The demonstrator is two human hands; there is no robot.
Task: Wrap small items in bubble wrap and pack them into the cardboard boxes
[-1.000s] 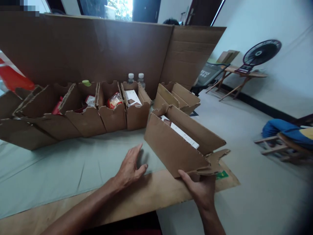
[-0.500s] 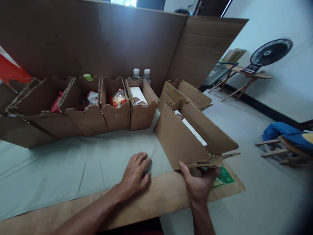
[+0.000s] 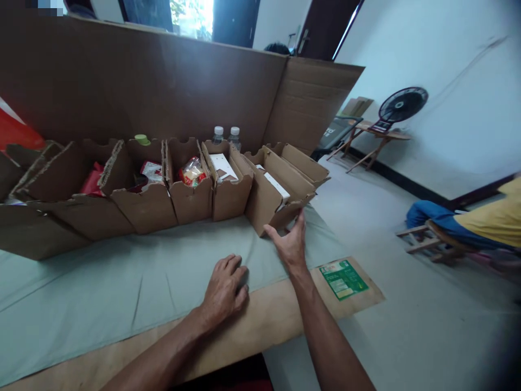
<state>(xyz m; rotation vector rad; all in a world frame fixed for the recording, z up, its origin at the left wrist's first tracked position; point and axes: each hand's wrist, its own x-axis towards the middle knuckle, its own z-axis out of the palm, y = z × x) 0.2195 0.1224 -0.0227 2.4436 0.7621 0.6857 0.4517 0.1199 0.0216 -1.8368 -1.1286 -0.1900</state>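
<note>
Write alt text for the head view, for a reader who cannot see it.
A person's right hand touches the near end of an open cardboard box holding a white packet, beside a row of similar boxes on a grey-green cloth. The left hand rests flat on the cloth.

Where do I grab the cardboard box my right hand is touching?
Probably its near end wall, from the front: the cardboard box is open-topped, leaving that rim free to hook, while a neighbouring box crowds its left side.

Dim daylight from rear window (image 3: 191, 13) (blown out); edges warped, vignetted.
</note>
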